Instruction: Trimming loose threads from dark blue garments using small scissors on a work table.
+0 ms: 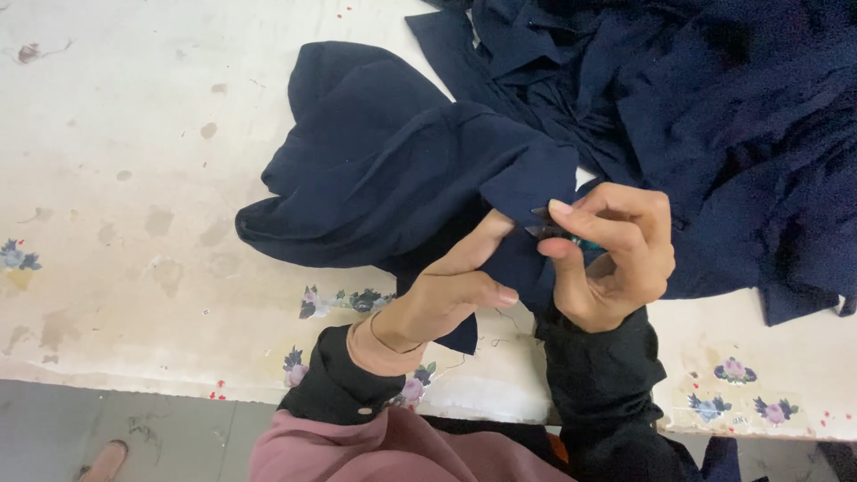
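Presently we find both hands working at one folded corner of a navy fabric piece (393, 170), which lies bunched on the tabletop (116, 178) and serves as our reference. The left hand (451, 286) is closed on the lower edge of that corner, thumb and forefinger pinching the cloth, the forefinger stretched up along the fold. The right hand (611, 254) sits just right of the corner, its fingers curled tight around a small thread snipper (558, 234); we see only dark blade tips and a speck of teal handle between thumb and forefinger, the tips touching the cloth edge. Whether the blades are parted we cannot tell.

Right of and above the fabric piece, touching it, lies a heap of navy cloth (714, 116) of the same colour. Below the piece, the tabletop's near edge shows printed flower motifs (348, 302) and stains. A loose dark thread (500, 335) lies below the pinched corner. Both wrists wear black sleeves (594, 375); a pink cuff (379, 353) shows at the left wrist.
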